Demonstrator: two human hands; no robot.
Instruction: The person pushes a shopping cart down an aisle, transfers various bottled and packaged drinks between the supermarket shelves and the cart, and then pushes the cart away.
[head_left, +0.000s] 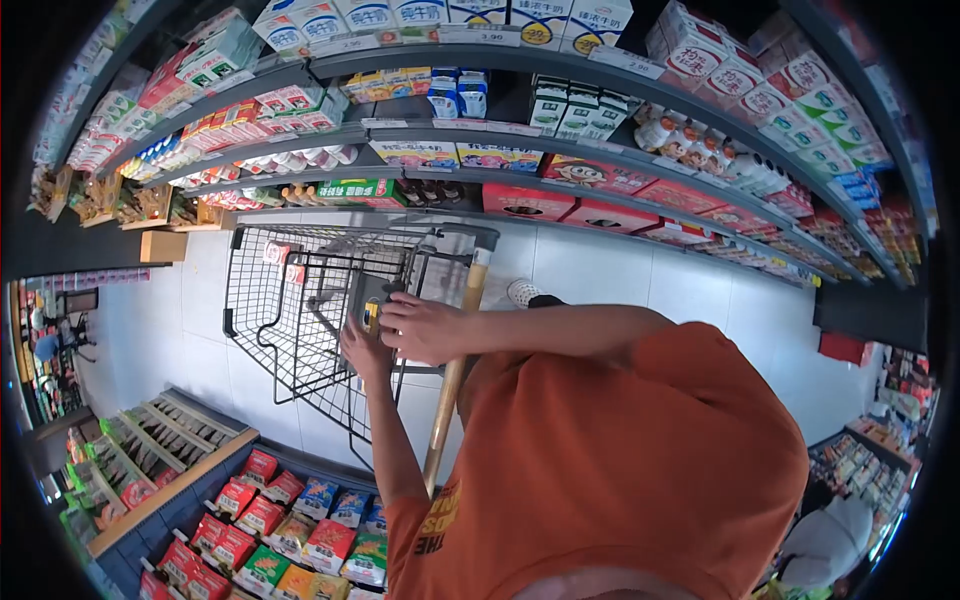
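Both my hands are over the child-seat end of a black wire shopping cart [290, 335], just beyond its tan push handle [455, 390]. A small yellow and dark item [372, 311] lies between them against the cart's dark grey seat panel [362, 288]. My left hand [366, 350] reaches up beside this item with its fingers bent. From the other side comes my right hand [425, 328], its fingers curled down over the panel. What each hand grips is too small and partly covered to name. Two small red and white pieces [285, 262] show at the cart's far side.
Shelves [440, 135] with milk cartons, bottles and boxed drinks run along one side. Across the aisle a display bin [250, 455] holds red, blue and green snack packs. Pale floor tiles [590, 265] lie around the cart. A person in a light top [828, 540] is behind me.
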